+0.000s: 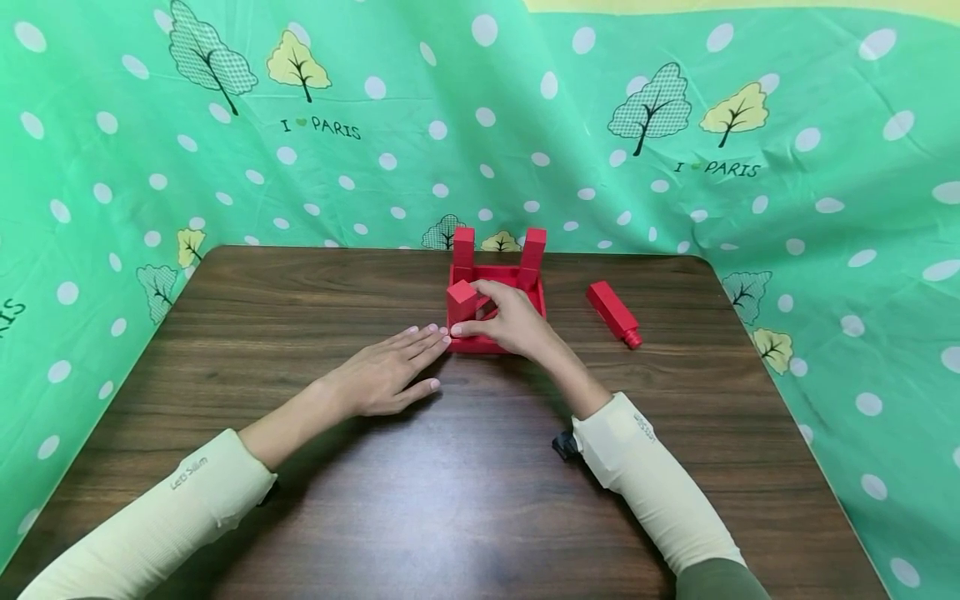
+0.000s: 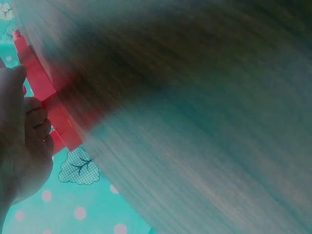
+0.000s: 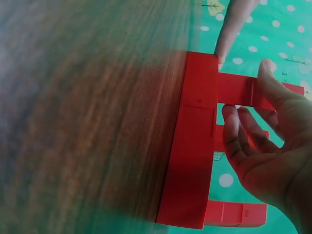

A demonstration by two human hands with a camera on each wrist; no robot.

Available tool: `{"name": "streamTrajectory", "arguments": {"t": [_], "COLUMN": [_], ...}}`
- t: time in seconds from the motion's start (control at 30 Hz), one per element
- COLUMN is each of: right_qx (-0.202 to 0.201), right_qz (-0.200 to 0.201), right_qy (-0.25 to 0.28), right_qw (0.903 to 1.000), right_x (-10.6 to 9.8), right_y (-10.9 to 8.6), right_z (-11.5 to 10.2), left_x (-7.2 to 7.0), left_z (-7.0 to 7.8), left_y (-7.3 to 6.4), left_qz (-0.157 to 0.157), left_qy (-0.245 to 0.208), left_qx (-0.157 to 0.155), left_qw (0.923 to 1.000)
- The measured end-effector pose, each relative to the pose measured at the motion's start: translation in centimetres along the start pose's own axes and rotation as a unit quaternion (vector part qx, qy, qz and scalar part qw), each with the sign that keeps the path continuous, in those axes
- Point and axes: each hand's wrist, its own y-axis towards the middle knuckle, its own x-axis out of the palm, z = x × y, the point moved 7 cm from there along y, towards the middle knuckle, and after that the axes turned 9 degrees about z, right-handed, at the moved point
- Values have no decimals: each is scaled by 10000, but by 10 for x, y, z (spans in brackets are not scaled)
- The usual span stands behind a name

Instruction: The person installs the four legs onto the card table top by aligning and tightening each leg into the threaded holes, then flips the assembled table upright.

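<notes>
A red square frame stands on the table with three red legs upright at its corners, two at the far side. My right hand grips the near left leg between thumb and fingers, low down in the head view. From the right wrist, the thumb lies along that leg and the fingers curl below it. My left hand stretches its fingers flat, fingertips at the frame's near left corner. In the left wrist view the left hand is partly cut off.
A loose red leg with a threaded-looking round end lies on the table to the right of the frame. The dark wooden table meets a green dotted curtain at its back and sides.
</notes>
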Motion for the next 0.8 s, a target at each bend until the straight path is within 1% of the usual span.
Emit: {"name": "streamTrajectory", "arguments": {"t": [0.13,0.27,0.5,0.8], "right_qx": [87,184,281,382], "right_qz": [-83,-57,201,427], "right_qy": [24,-3,-133,-493], "right_qw": [9999,9998,9993,9971], "right_x": [0,-1,0,0], "right_y": [-1,-1,1,0], "right_z": [1,0,-1,-3], "left_x": [-1,-1,0,-3], "left_z": [0,1,0,2], "left_y": [0,1,0,1], "left_qz": [-12,-30,-25,35], "left_qy": [-11,-26,-32,-72], "left_qx": [-3,-16,-19,16], "left_qw": [10000,10000,10000,10000]}}
